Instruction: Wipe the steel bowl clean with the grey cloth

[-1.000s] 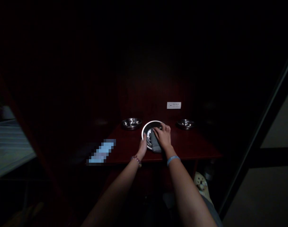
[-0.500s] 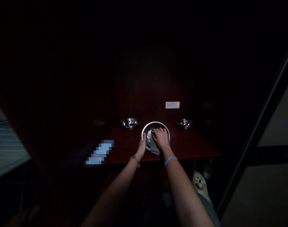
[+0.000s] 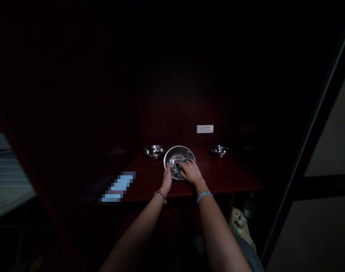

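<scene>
A shiny metal bowl point(image 3: 183, 152) is tilted toward me over the front of a dark red desk point(image 3: 214, 179). My left hand point(image 3: 167, 180) grips its left rim, thumb on the inner side and the other fingers hidden behind. Inside the bowl, my right hand point(image 3: 191, 172) presses a grey cloth point(image 3: 178, 175) against the lower right wall. Most of the cloth is covered by the fingers. Two more metal bowls stand farther back on the desk, one on the left point(image 3: 154, 151) and one on the right point(image 3: 220, 150).
A white power socket point(image 3: 205, 129) is set in the back panel. Left on the desk lies a pixelated bluish patch point(image 3: 118, 187). Below the right edge are a cream clog point(image 3: 240, 223) and what looks like a bottle point(image 3: 248, 207). Dark side walls enclose the desk.
The bowl has shifted a little left with my left hand and turned in tilt, showing more of its inside. My right hand and the cloth have moved down along the wall.
</scene>
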`<state>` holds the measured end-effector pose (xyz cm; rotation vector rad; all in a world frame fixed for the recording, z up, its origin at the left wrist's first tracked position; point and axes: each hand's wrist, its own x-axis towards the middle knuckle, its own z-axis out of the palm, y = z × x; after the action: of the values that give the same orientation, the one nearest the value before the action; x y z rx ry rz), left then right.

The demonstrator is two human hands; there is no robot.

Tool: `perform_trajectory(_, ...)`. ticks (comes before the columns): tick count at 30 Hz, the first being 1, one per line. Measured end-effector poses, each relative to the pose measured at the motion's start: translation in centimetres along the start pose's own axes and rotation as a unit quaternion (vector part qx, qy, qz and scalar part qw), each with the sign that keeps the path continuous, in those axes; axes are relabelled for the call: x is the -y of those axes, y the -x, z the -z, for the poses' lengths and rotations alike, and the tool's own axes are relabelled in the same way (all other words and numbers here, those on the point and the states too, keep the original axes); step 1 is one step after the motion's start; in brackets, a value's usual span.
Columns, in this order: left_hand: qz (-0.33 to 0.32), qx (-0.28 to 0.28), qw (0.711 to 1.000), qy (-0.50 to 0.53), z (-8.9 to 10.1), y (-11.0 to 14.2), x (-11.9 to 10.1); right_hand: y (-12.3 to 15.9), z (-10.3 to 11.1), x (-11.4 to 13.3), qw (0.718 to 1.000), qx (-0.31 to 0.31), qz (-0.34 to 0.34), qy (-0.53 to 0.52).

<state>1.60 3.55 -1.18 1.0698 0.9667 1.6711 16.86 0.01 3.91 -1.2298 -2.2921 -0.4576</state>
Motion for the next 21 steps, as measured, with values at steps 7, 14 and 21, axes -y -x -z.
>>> perform_trajectory(7,0.011,-0.045,0.999,0.003,-0.5,0.4,-1.2,0.5,-0.8,-0.6,0.999,-0.014,0.038,0.002)
perform_trajectory(14,-0.017,-0.032,0.999,-0.009,0.0,0.1,-0.6,1.3,-1.6,-1.3,1.000,-0.017,0.016,0.018)
perform_trajectory(21,-0.023,-0.012,0.999,-0.030,-0.1,-0.1,-0.4,2.3,-2.5,-2.2,0.999,-0.019,-0.035,0.033)
